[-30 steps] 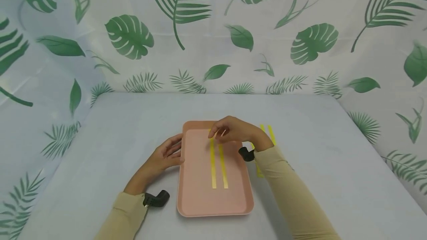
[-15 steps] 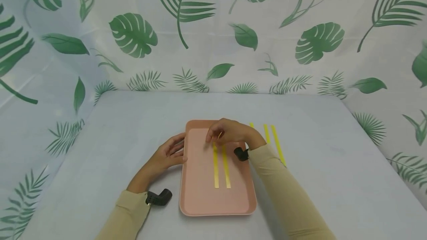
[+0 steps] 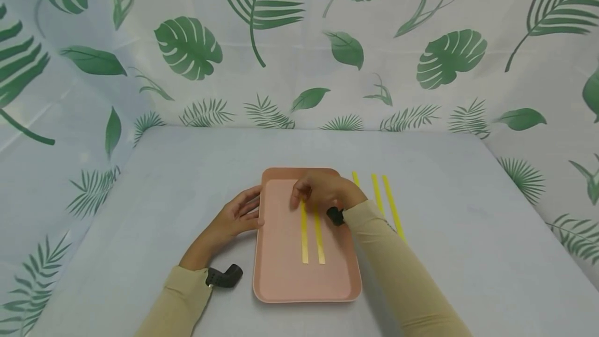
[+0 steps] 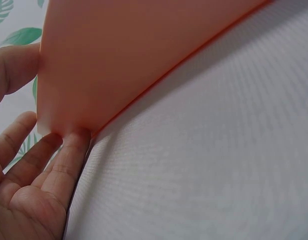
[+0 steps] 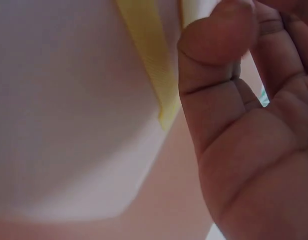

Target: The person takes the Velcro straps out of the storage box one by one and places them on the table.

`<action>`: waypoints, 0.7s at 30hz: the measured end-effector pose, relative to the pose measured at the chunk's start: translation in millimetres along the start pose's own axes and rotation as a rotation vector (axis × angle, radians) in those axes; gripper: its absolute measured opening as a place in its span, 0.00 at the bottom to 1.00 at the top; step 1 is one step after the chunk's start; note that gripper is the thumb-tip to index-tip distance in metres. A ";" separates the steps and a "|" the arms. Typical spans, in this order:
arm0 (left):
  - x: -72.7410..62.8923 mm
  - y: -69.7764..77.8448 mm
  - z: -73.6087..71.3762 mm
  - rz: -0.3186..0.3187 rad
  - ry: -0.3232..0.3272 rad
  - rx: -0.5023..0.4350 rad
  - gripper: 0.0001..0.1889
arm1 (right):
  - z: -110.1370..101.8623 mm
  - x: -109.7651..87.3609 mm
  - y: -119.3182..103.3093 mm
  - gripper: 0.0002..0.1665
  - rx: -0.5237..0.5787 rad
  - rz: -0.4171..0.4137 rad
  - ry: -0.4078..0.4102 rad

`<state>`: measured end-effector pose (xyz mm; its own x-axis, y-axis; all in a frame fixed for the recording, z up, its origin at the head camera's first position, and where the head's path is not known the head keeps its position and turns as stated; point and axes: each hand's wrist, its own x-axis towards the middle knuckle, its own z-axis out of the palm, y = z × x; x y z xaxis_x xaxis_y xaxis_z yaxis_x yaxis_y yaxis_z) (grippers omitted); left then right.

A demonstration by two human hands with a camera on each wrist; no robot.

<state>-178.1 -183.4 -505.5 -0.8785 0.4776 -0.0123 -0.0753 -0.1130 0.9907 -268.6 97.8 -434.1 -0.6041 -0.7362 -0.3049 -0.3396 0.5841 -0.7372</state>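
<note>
A pink tray [image 3: 309,285] lies lengthwise before me, two yellow ribbon strips inside it. My left hand [image 3: 236,217] rests against its left side, fingers mostly straight; in the left wrist view the fingertips [image 4: 76,137] touch the tray's outer wall [image 4: 119,55]. My right hand [image 3: 320,189] reaches over the tray's far part with curled fingers, pinching the far end of the left ribbon [image 3: 304,238]; the fingers hide that end. The right ribbon [image 3: 320,241] passes under the hand. In the right wrist view, a ribbon [image 5: 149,45] runs beside the thumb [image 5: 208,75].
Several more yellow strips [image 3: 392,204] lie on the white table [image 3: 444,212] right of the tray, partly behind the right forearm. A leaf-printed cloth [image 3: 281,77] hangs behind and at both sides. Each wrist wears a black camera mount [image 3: 224,276].
My right hand has drawn slightly toward me and lowered over the ribbons' far ends. Its forearm has shifted left, uncovering more of the strips on the table. The left hand stays against the tray.
</note>
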 end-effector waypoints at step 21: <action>-0.4 0.9 0.1 0.008 0.014 0.007 0.47 | 4.7 8.4 1.1 0.16 -0.021 -0.027 0.014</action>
<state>-177.7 -183.6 -504.6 -0.8854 0.4648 -0.0058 -0.0645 -0.1104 0.9918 -270.7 90.6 -440.3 -0.6047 -0.7468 -0.2767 -0.3709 0.5715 -0.7320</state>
